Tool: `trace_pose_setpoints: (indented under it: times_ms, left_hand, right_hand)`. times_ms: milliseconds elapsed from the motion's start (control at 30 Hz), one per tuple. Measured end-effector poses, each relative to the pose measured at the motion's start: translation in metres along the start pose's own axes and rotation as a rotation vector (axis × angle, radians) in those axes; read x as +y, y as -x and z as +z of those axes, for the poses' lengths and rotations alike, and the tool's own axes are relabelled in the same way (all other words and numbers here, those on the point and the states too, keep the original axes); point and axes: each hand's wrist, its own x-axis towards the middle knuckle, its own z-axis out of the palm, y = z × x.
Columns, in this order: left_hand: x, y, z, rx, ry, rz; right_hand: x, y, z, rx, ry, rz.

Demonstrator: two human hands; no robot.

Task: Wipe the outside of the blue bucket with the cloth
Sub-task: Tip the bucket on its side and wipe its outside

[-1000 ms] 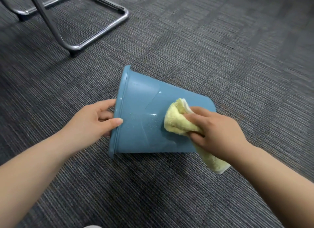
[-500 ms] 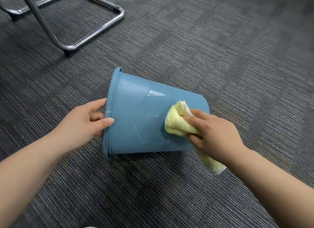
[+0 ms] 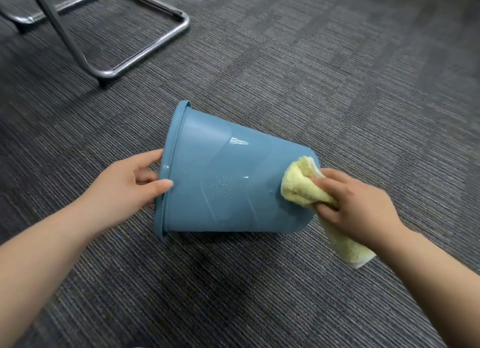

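Since the earlier frame, cloth [image 3: 301,189] and right hand [image 3: 358,207] have slid toward the base of the blue bucket [image 3: 220,181]. Right fingers grip the cloth; left hand [image 3: 130,184] fingers clasp the rim. Bucket lies sideways on carpet [image 3: 285,88]; chair frame [image 3: 145,59] beyond.

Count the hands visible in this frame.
2. The left hand holds the rim of the blue bucket, which lies on its side. The right hand presses the yellow cloth against the bucket's wall near its base. No others are visible.
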Motion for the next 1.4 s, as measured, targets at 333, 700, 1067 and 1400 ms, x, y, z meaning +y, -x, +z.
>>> trace_pose_setpoints:
  times_ms: [333,700,1067,1400]
  left_hand:
    - [0.014,0.005,0.008,-0.031,-0.136,0.164]
    - [0.024,0.009,0.014,-0.071,-0.157,0.195]
    - [0.020,0.010,0.012,-0.091,-0.148,0.202]
    - [0.016,0.004,0.010,-0.083,-0.013,0.081]
  right_hand:
    - [-0.020,-0.032,-0.037,0.072,-0.141,0.000]
    - [-0.083,-0.046,-0.051,0.108,0.055,-0.306]
    - [-0.078,-0.048,-0.045,0.161,0.021,-0.180]
    - [-0.067,-0.047,-0.034,0.080,0.083,-0.125]
